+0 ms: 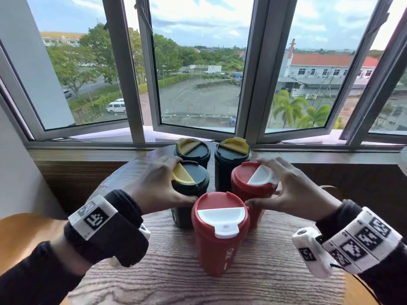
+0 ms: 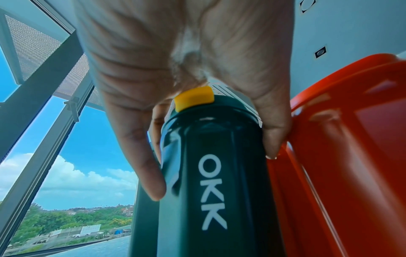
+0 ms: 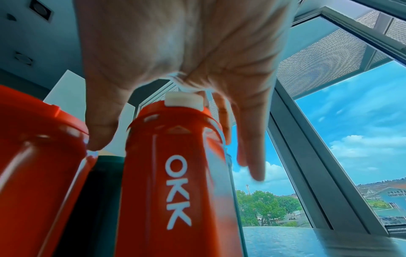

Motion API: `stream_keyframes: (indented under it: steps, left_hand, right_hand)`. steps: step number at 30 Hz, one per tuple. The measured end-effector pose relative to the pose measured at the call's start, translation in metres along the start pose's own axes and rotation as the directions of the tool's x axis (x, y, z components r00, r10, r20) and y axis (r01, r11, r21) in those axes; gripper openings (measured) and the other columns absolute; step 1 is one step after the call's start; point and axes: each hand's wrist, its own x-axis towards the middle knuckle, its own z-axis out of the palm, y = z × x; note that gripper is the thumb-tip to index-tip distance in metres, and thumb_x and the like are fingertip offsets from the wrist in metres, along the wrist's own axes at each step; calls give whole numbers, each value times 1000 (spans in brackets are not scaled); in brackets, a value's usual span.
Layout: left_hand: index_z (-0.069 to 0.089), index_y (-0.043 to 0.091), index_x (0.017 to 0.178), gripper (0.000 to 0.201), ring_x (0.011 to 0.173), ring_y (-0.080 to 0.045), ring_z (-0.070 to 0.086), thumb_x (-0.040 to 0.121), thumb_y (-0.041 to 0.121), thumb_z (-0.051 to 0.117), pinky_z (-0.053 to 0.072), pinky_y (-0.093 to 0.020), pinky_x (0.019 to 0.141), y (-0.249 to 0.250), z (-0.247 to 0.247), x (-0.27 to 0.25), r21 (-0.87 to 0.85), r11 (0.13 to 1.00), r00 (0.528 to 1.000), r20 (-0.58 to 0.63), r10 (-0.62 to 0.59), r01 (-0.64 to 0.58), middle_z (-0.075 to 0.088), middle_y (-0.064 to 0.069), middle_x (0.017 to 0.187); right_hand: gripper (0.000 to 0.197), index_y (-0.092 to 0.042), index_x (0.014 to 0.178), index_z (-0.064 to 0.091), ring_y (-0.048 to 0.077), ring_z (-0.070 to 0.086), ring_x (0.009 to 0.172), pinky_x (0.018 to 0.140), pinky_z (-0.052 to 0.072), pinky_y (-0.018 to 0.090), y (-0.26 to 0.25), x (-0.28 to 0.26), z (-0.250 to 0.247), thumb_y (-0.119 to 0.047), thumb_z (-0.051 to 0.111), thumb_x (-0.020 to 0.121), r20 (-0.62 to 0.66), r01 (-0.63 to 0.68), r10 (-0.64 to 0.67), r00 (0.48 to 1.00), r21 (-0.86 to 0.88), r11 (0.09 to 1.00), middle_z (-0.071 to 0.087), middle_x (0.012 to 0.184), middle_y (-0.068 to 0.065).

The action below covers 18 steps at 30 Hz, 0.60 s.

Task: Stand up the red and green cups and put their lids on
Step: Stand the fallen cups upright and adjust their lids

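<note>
While five lidded cups stand upright on the wooden table (image 1: 253, 280), the left hand (image 1: 154, 186) curls round the near-left green cup (image 1: 190, 190), and the right hand (image 1: 293, 190) hangs spread over the far-right red cup (image 1: 248, 186), its fingers apart from it.

I see five lidded cups upright on the table (image 1: 253, 282): one cup (image 1: 220, 234) in front, two pairs behind, by the window (image 1: 198, 62).
</note>
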Motion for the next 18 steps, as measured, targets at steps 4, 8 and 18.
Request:
stream_keyframes:
  steps: [4, 8, 18]
  left_hand:
    - [44, 10, 132, 114, 109, -13, 51, 42, 76, 68, 39, -21, 93, -1, 0, -3, -4, 1000, 1000, 7, 10, -10, 56, -2, 123]
    - [40, 7, 135, 128, 117, -16, 49, 34, 84, 59, 37, -24, 101, -4, -1, -5, -4, 999, 999, 36, 40, -39, 52, -6, 132]
    - [40, 7, 134, 125, 112, -16, 53, 37, 83, 64, 44, -34, 100, -10, 1, -3, -55, 997, 997, 42, 58, -55, 55, -5, 127]
  right_hand:
    - [84, -28, 136, 42, 5, 42, 129, 106, 41, 35, -16, -11, -5, -64, 65, 63, -62, 183, -182, 981, 5, 983, 41, 139, -14]
    - [69, -15, 132, 50, 6, 41, 132, 111, 33, 23, -38, -24, -7, -43, 65, 71, -26, 402, -402, 915, 104, 910, 49, 138, -6]
    - [73, -22, 131, 55, 4, 53, 121, 112, 20, 60, -53, -32, 19, -61, 69, 71, 28, 470, -471, 882, 19, 882, 58, 129, -4]
